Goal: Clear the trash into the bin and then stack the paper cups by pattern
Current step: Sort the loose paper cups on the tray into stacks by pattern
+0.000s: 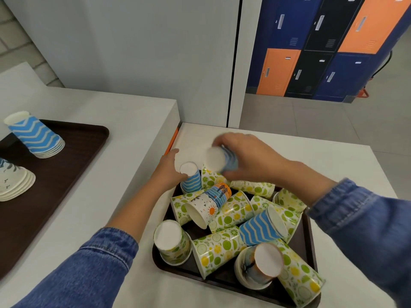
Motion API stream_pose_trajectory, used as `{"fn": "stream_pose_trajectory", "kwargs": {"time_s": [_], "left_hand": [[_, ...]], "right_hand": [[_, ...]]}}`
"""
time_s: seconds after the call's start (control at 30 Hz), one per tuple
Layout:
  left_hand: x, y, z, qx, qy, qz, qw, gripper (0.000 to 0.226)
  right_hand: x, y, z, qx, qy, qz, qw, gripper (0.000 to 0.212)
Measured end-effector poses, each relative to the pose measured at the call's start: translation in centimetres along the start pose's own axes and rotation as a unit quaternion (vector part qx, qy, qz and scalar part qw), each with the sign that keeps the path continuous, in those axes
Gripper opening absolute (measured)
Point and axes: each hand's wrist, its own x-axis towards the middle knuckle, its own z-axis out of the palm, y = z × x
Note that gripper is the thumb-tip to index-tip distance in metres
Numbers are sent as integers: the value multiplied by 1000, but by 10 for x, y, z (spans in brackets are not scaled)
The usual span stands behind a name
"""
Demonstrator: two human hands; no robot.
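**A:** Your right hand [246, 156] is above the far edge of the near tray [195, 231]. Fingers are clamped round a lifted wave cup [220, 160]. The cup is tilted, white base towards you, and blurred.

**B:** Confirmed. Your left hand [171, 167] is at the tray's far-left corner, thumb and fingers curled round a standing wave cup [191, 178]. That one is base up with its rim down among the pile. The two cups are close; I can't tell if they touch.

**A:** The rest of the near tray is a jumble. Lime cups [219, 250] lie on their sides, with one lime cup standing base up [172, 243] at near left. A sun cup [206, 206] lies with its mouth towards you, and a lying wave cup [260, 228] rests on the limes at right. There's a short nested stack [255, 270] at the near edge, base up.

**B:** The sorted stuff is on the far tray [77, 152], left, on the higher counter [122, 112]. It holds a wave stack [36, 136], base up and leaning, and a second stack [13, 181] at the left edge, cut off.

**A:** Both your sleeves are denim. Lockers [311, 63] are far right.
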Motion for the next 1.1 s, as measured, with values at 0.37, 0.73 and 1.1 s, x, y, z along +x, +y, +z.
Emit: {"fn": "stream_pose_trajectory", "kwargs": {"time_s": [0.37,0.73,1.1], "left_hand": [[-34,-11,-51,-47,131,14,990,68],[-42,-8,-54,-36,128,26,991,63],[-59,13,-43,-60,153,99,982,45]], "right_hand": [[84,-11,92,318,65,167,931,62],[93,-4,103,205,-34,181,961,66],[77,11,123,97,-126,171,972,83]]}}
